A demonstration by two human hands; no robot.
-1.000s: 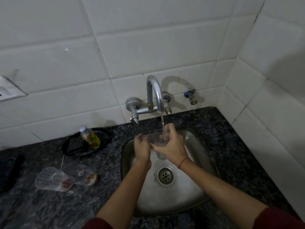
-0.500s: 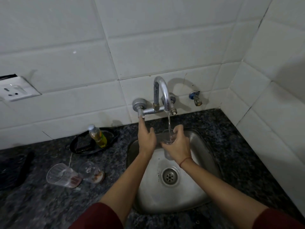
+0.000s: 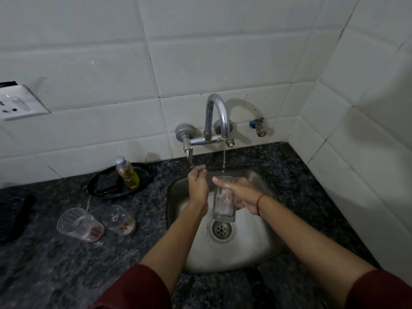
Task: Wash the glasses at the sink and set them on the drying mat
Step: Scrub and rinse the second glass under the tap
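My right hand [image 3: 244, 195] grips a clear glass [image 3: 224, 202] and holds it upright over the steel sink [image 3: 252, 248]. A thin stream of water from the curved tap [image 3: 219, 112] falls into the glass. My left hand [image 3: 198, 186] is beside the glass and holds nothing. Its loosely curled fingertips sit just under the tip of the tap's lever [image 3: 189, 156]. Two dirty glasses lie on the dark granite counter to the left of the sink, one [image 3: 79, 225] on its side and the other [image 3: 119, 220] tilted next to it.
A black tray [image 3: 104, 189] with a small yellow-green bottle [image 3: 128, 173] stands by the wall, left of the sink. A dark flat object [image 3: 13, 219] lies at the far left edge. White tiled walls close in behind and on the right, with a socket [image 3: 16, 103] and a small valve [image 3: 258, 127].
My left hand left the glass, rose to the tap's lever, and now sits slightly lower beneath it. The water stream has thinned. The glass stays in my right hand.
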